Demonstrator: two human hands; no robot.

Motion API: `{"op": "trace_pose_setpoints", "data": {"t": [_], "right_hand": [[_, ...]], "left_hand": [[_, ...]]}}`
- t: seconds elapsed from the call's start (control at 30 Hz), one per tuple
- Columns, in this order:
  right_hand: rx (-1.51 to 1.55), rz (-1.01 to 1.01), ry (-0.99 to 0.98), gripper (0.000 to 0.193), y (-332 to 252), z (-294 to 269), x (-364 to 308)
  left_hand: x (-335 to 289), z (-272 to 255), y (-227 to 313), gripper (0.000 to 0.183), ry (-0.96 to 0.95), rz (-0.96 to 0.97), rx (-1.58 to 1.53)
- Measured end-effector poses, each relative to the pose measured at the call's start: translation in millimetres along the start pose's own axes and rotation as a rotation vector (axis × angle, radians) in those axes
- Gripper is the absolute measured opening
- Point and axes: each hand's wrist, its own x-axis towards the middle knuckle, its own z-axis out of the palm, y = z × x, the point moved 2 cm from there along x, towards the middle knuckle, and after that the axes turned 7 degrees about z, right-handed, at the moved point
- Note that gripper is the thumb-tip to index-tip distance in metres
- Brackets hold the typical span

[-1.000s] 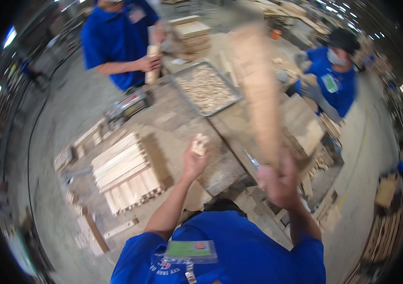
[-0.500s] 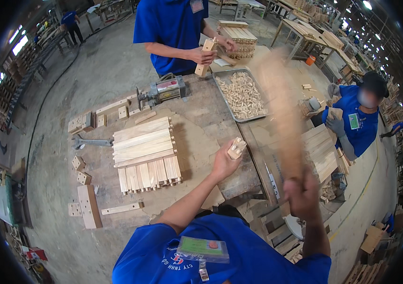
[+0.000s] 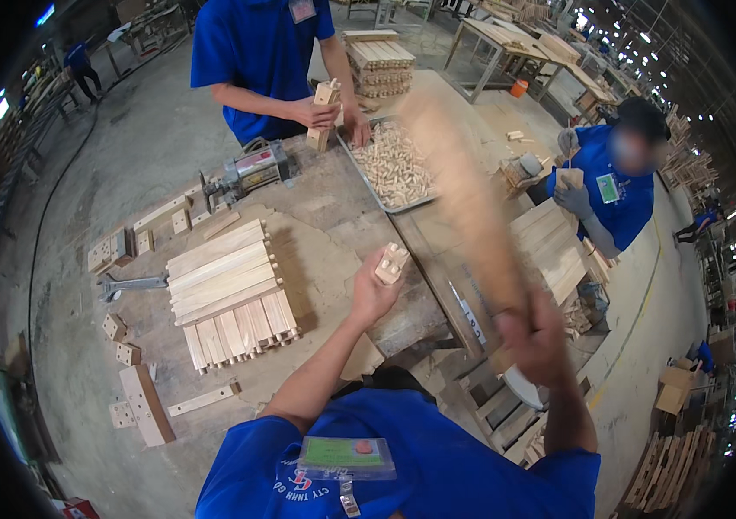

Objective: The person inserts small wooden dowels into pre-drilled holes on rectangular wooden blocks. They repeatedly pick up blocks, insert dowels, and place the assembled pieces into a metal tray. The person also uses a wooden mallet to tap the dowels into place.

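Note:
My left hand [image 3: 372, 292] is closed round a small pale wooden piece [image 3: 392, 263] with dowel ends standing out of its top; the rest of it is hidden in my grip. My right hand [image 3: 539, 342] is wrapped round the narrow end of a wooden club [image 3: 463, 190], blurred by motion. The club slants up and away to the left, its broad end raised near the dowel tray. It is apart from the piece in my left hand. Left of my left hand, a stack of wooden slats [image 3: 221, 272] with dowelled ends lies on the workbench [image 3: 316, 246].
A metal tray [image 3: 409, 206] of dowels sits beyond my hands. Across the bench a co-worker [image 3: 256, 60] holds a drilled block [image 3: 323, 117]; another person [image 3: 619, 173] works at right. A clamp-like tool [image 3: 134, 285], a motor [image 3: 256, 164] and several drilled blocks [image 3: 145, 402] lie leftward.
The whole view has shifted, so the bench appears farther left. The club leans more to the left. The co-worker's free hand has come down to the dowels at the tray's edge.

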Motion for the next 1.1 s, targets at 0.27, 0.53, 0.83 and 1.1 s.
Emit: {"op": "trace_pose_setpoints", "data": {"t": [0.27, 0.53, 0.83, 1.1], "right_hand": [[0.109, -0.05, 0.189, 0.03, 97.7, 54.8, -28.7], [0.301, 0.171, -0.028, 0.032, 15.5, 22.0, 3.3], [-0.022, 0.165, -0.215, 0.032, 42.5, 42.8, -3.5], [-0.194, 0.155, -0.179, 0.033, 61.1, 80.3, -17.3]], "left_hand": [[-3.8, 4.6, -4.5, 0.05, -0.014, 0.007, -0.046], [-0.5, -5.4, -6.2, 0.05, 0.051, 0.024, 0.032], [-4.4, -8.2, -4.6, 0.055, 0.006, 0.001, 0.028], [-7.4, -5.2, -11.1, 0.054, -0.029, 0.04, 0.081]]}}
